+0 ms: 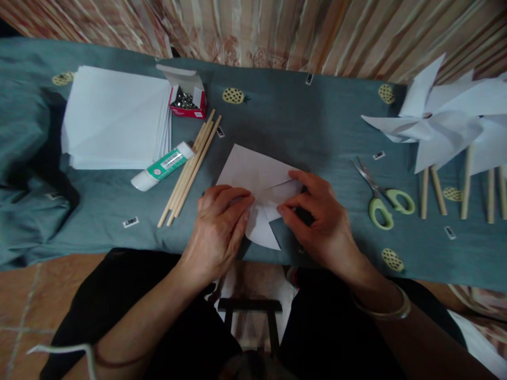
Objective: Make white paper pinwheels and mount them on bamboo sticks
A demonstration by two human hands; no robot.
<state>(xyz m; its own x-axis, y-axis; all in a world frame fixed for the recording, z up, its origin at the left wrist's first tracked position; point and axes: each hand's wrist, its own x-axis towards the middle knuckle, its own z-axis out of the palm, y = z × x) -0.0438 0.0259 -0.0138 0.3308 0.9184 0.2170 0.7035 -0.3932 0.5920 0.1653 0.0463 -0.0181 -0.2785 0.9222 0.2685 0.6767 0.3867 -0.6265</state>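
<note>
A white paper square [253, 163], slit toward its middle, lies at the table's front edge between my hands. My left hand [222, 221] pinches paper close to the centre, where one flap curls inward. My right hand [320, 216] grips the right-hand part of the same sheet, its thumb and fingers at the cut edges. Part of the sheet is hidden under my fingers. Nearest on the left are several thin wooden sticks [194, 171] and a green and white glue stick [162, 166]. Scissors [380, 198] with green handles lie open to the right.
A stack of white paper [114, 119] sits at the left. Beside it stands an open red box [189, 103] of small metal pieces. Finished white paper pinwheels [431, 119] on wooden sticks lie at the far right. A pleated curtain [277, 31] borders the table's back edge.
</note>
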